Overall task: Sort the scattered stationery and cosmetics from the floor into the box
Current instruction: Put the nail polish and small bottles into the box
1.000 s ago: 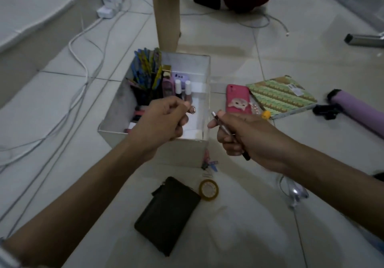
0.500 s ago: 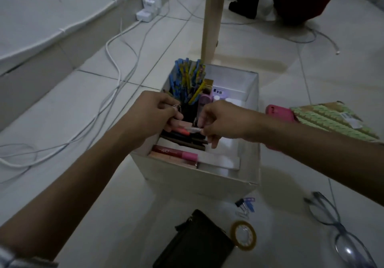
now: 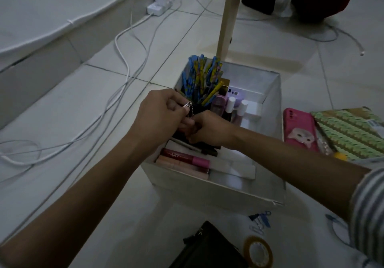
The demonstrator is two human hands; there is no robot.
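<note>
Nearest, on the tiled floor (image 3: 62, 126), lie one black pouch (image 3: 207, 249), cut off by the lower edge, and one roll of tape (image 3: 258, 252) just to its right. Slightly further sits a small cluster of clips (image 3: 260, 221), blue and black binder clips with paper clips; their number is hard to tell.

Next comes the box (image 3: 207, 191), clear-walled and divided. In its near compartment two lip gloss tubes (image 3: 185, 158) lie side by side, one dark red with a pink cap, one peach. Both forearms cross above the box and the hands cover its middle compartment, so what lies there is mostly hidden. The left hand (image 3: 160, 118) pinches a small metal clipper (image 3: 188, 105) with a bead chain between thumb and forefinger, above the box's left side. The right hand (image 3: 209, 131) touches the left one, its fingers curled downward into the dark compartment; whether they grip anything cannot be told. The right forearm ends in a striped sleeve (image 3: 367, 215).

Behind the hands a bundle of blue and yellow pens (image 3: 202, 76) stands upright in the far left corner, with two white-capped bottles (image 3: 230, 105) to its right. Right of the box, one pink phone case (image 3: 299, 129) lies beside one green patterned notebook (image 3: 349, 130). Farthest off are one wooden table leg (image 3: 227, 18), several white cables (image 3: 124, 64) and one power strip (image 3: 160, 8).
</note>
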